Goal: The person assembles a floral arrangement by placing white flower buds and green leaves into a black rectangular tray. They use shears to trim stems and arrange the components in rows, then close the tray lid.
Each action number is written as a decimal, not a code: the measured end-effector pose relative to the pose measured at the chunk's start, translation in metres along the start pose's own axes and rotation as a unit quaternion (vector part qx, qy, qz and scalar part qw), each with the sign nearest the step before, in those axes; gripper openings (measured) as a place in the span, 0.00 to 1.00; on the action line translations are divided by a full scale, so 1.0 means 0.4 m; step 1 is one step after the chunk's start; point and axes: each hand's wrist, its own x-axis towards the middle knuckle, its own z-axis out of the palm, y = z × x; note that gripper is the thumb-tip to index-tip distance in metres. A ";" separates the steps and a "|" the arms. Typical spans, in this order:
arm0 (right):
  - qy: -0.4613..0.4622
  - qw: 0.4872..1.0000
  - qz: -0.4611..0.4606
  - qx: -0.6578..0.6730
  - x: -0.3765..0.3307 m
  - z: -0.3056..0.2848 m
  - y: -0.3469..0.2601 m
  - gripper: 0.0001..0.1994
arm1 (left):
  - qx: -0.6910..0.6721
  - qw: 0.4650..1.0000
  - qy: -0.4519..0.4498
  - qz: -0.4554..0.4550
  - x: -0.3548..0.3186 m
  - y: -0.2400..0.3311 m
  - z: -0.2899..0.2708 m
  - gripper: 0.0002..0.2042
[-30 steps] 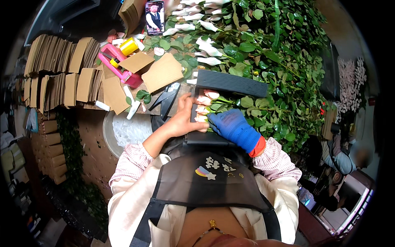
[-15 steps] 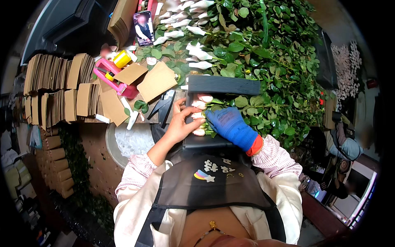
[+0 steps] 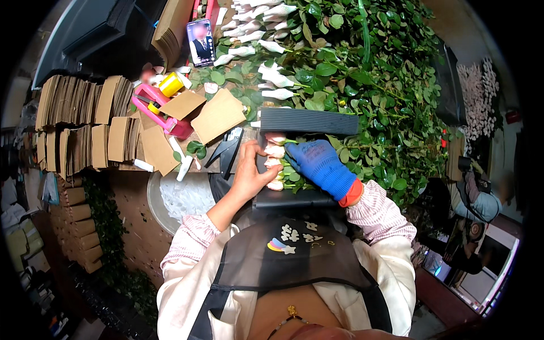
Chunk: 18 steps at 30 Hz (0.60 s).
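Pale pink rose heads lie in a short row inside a black ribbed holder, whose dark upright side stands just beyond them. From the left, my bare left hand curves its thumb and fingers around a rose head in the row. Wearing a blue knitted glove, my right hand comes from the other side, its fingers bent at the necks of the roses; its fingertips are partly hidden. Green leaves show beneath the glove. Black scissors-like cutters lie left of my left hand.
Leafy rose stems cover the right side, with white-netted buds at their ends. Cardboard pieces, a pink tape dispenser and a phone lie left. Cardboard stacks stand farther left, above a round tub.
My left thumb and fingers have shifted slightly on the rose heads, baring more of them. The gloved hand stays close to the rose necks. The whole view has shifted a little.
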 end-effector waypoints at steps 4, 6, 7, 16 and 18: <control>0.013 1.000 -0.022 -0.014 -0.003 0.031 0.004 0.13 | 0.019 0.999 -0.003 0.037 0.027 0.037 -0.008 0.31; -0.003 0.999 -0.011 -0.033 -0.006 0.042 0.006 0.13 | -0.004 1.000 0.006 -0.005 0.035 0.023 0.008 0.26; -0.015 0.999 -0.004 -0.033 -0.004 0.031 -0.003 0.13 | -0.017 0.999 0.012 -0.028 0.036 0.015 0.019 0.24; 0.107 0.988 0.085 0.075 -0.030 -0.025 0.017 0.14 | -0.020 0.998 0.027 -0.056 0.032 0.008 0.028 0.27; 0.102 0.990 0.071 0.072 -0.009 -0.007 0.036 0.13 | -0.048 0.996 0.051 -0.063 0.029 0.016 0.035 0.31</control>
